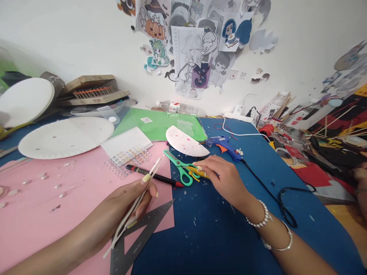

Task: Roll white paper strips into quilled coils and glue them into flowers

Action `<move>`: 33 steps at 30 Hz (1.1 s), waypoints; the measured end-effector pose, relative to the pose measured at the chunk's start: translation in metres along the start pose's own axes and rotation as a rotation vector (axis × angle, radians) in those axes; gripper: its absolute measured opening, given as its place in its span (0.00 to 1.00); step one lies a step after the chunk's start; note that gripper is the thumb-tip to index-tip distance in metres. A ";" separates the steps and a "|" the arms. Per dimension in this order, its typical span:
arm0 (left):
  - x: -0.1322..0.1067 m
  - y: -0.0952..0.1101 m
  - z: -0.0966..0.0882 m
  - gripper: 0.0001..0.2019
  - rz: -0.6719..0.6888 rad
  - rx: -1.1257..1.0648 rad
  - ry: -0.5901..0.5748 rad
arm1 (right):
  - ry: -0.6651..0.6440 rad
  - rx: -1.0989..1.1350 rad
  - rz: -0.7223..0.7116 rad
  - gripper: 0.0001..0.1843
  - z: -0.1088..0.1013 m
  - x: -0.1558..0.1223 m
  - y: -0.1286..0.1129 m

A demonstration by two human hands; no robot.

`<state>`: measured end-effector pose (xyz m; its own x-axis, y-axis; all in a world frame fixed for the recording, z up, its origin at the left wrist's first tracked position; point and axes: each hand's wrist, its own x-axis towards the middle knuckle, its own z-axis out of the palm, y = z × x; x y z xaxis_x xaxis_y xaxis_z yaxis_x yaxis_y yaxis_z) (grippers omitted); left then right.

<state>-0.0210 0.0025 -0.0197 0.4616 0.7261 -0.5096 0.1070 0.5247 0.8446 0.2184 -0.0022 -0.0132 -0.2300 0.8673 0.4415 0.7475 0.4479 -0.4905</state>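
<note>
My left hand [140,198] is closed, pinching a thin white strip [156,166] doubled over, whose loose ends hang below the palm. My right hand [219,175] is closed too, its thumb and fingertips pinching at a handle of the green scissors [180,164], which lie on the blue table cover. A yellow tool [200,172] lies partly hidden under those fingers. A black marker [155,175] with red ends lies between the hands, its tip by the scissors. Below my left hand is a dark triangle ruler [143,238].
Behind the scissors lie a folded paper plate [186,141] and a blue glue gun [225,145] with a black cord. Pearl beads [58,186] are scattered on pink paper [80,236]. A large white disc [69,137], gem stickers [129,158] and a green folder [137,122] sit farther back.
</note>
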 end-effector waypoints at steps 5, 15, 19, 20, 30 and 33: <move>-0.002 0.004 0.003 0.17 0.005 -0.007 0.007 | -0.042 -0.018 -0.023 0.12 0.001 -0.001 -0.001; -0.002 0.002 0.003 0.16 0.006 -0.010 0.011 | -0.075 -0.003 -0.066 0.13 0.002 -0.001 0.000; -0.002 0.003 0.006 0.16 0.022 0.007 0.028 | -0.118 0.020 -0.109 0.13 0.003 -0.003 -0.001; -0.002 0.004 0.006 0.17 0.024 0.013 0.030 | -0.117 0.022 -0.113 0.12 0.003 -0.004 -0.001; -0.003 0.004 0.006 0.18 0.006 0.000 -0.008 | 0.027 0.020 -0.221 0.11 -0.003 -0.005 -0.012; -0.004 0.006 0.008 0.17 0.024 0.001 -0.017 | 0.233 -0.024 -0.176 0.11 -0.015 -0.005 -0.011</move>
<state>-0.0151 -0.0010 -0.0109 0.4792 0.7307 -0.4862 0.0969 0.5065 0.8567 0.2207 -0.0148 0.0017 -0.2107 0.7020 0.6803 0.7239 0.5797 -0.3740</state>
